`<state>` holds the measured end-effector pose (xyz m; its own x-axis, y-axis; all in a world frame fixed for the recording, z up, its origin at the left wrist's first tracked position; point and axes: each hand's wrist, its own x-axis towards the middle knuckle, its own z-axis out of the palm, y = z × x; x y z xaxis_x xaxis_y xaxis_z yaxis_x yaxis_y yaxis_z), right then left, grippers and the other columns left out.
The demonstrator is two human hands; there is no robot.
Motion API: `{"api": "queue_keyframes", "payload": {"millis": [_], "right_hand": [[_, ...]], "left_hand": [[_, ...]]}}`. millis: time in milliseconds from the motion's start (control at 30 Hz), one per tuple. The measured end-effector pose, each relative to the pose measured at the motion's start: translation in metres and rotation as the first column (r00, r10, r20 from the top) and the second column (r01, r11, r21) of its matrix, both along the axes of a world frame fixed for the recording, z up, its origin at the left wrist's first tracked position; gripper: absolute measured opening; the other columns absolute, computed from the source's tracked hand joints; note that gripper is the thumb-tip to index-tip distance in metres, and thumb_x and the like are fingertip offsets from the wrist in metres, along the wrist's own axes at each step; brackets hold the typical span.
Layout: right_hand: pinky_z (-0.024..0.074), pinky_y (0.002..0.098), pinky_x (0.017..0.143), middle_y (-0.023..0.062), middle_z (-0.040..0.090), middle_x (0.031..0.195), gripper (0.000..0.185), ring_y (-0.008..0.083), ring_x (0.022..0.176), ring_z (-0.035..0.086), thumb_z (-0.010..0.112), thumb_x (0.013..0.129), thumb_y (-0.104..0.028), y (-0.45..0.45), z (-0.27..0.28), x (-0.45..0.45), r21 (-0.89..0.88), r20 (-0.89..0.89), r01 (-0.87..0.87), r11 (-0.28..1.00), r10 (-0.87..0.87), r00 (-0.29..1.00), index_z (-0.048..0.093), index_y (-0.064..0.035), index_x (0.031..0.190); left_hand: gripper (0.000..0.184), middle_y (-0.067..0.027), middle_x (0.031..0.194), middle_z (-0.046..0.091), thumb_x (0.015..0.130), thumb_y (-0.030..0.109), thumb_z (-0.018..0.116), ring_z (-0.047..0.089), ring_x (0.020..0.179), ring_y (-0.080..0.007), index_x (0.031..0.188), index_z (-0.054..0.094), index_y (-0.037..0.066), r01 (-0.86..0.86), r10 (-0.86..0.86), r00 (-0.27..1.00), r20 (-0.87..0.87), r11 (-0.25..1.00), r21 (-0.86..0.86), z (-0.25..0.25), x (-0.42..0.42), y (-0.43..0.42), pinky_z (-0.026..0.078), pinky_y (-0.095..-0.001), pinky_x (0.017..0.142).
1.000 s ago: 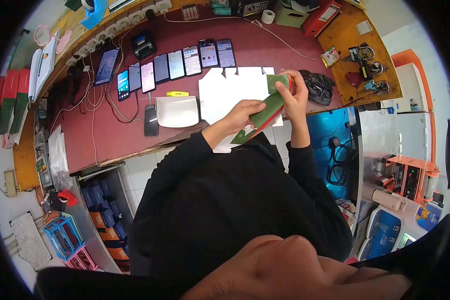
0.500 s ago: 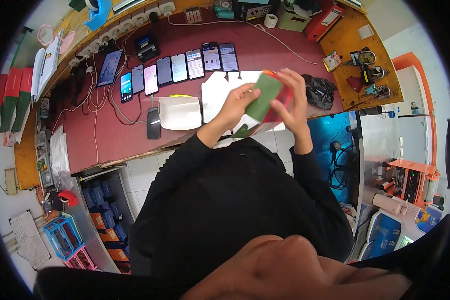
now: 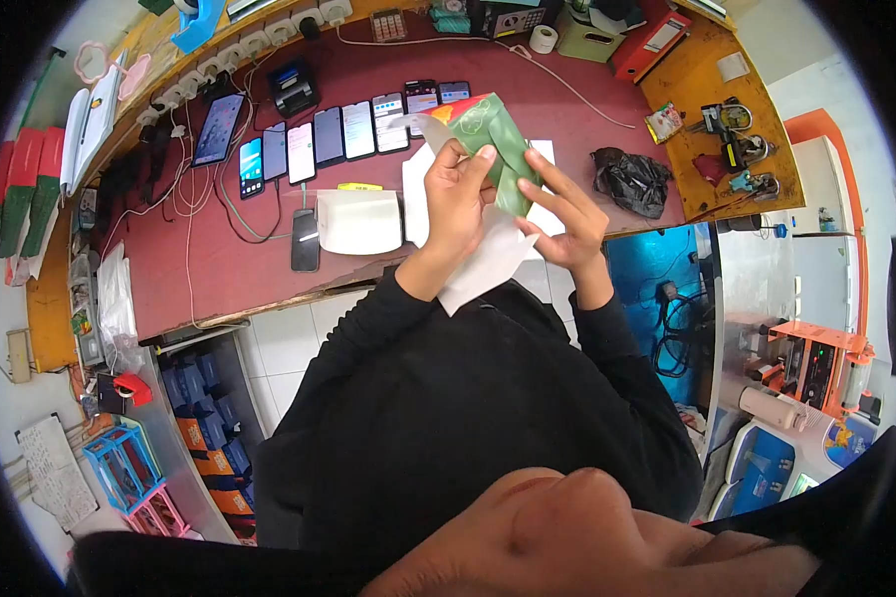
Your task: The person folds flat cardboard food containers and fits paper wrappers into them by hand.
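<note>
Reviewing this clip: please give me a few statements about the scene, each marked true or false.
1. The left hand holds green-printed paper. True.
2. The right hand is well away from that paper. False: its fingers are at the paper's right side.
3. A black plastic bag lies on the desk. True.
4. The yellow marker is inside the white tray. False: it lies beyond the tray's far edge.
5. The phone just left of the tray has a dark screen. True.
</note>
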<state>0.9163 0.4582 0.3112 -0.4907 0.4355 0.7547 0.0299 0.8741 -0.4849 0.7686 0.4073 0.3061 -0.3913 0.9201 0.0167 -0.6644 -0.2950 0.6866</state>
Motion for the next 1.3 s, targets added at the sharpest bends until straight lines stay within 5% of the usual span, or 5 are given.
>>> {"api": "queue_keyframes", "payload": {"millis": [200,1000,1167,1233,1300], "right_hand": [[0.0511,0.0329,0.087,0.0145,0.061,0.122,0.032,0.0294,0.107,0.062,0.078,0.069,-0.01,0.008,-0.013,-0.003,-0.095,0.0,0.175,0.98,-0.175,0.984,0.073,-0.0078,0.1],[0.0489,0.0356,0.088,0.0102,0.063,0.118,0.019,0.0283,0.103,0.06,0.079,0.064,-0.008,0.011,-0.027,-0.007,0.045,0.019,0.248,0.968,-0.249,0.968,0.071,-0.0078,0.082],[0.0456,0.0382,0.09,0.0158,0.059,0.117,0.03,0.0289,0.106,0.058,0.08,0.066,-0.013,0.018,-0.025,0.002,-0.297,-0.064,0.177,0.938,-0.205,0.977,0.062,-0.0034,0.088],[0.0406,0.041,0.096,0.0189,0.054,0.12,0.048,0.0322,0.111,0.054,0.075,0.073,-0.025,0.024,-0.009,0.005,-0.303,-0.033,0.186,0.935,-0.205,0.978,0.055,-0.003,0.111],[0.0441,0.0426,0.091,0.019,0.054,0.121,0.059,0.0355,0.109,0.055,0.073,0.074,-0.024,0.021,0.019,-0.004,-0.04,0.183,0.299,0.953,-0.287,0.94,0.05,-0.0073,0.126]], "left_hand": [[0.015,-0.0117,0.1,0.065,0.095,0.016,0.056,0.067,0.089,-0.0219,0.102,0.055,0.003,0.068,-0.063,0.985,0.162,0.997,-0.027,-0.008,0.012,0.001,0.058,-0.0368,0.076],[0.023,-0.0135,0.096,0.065,0.096,0.022,0.053,0.068,0.086,-0.0236,0.099,0.058,0.0,0.134,-0.131,0.991,0.027,0.983,-0.124,-0.029,0.0,0.009,0.058,-0.0351,0.075],[0.014,-0.0098,0.085,0.068,0.087,0.009,0.066,0.066,0.078,-0.0133,0.091,0.062,-0.003,0.017,-0.038,0.916,-0.399,0.998,-0.055,-0.045,0.007,0.019,0.055,-0.0271,0.069],[0.014,-0.0092,0.073,0.068,0.079,0.01,0.073,0.066,0.069,-0.0138,0.084,0.066,-0.001,-0.031,-0.1,0.667,-0.739,0.986,-0.162,-0.055,0.02,0.016,0.052,-0.0262,0.063],[0.014,-0.0126,0.079,0.068,0.077,0.011,0.071,0.067,0.067,-0.0227,0.088,0.065,0.003,0.141,-0.003,0.404,-0.915,0.988,0.059,-0.073,0.038,0.019,0.053,-0.0306,0.061]]}}
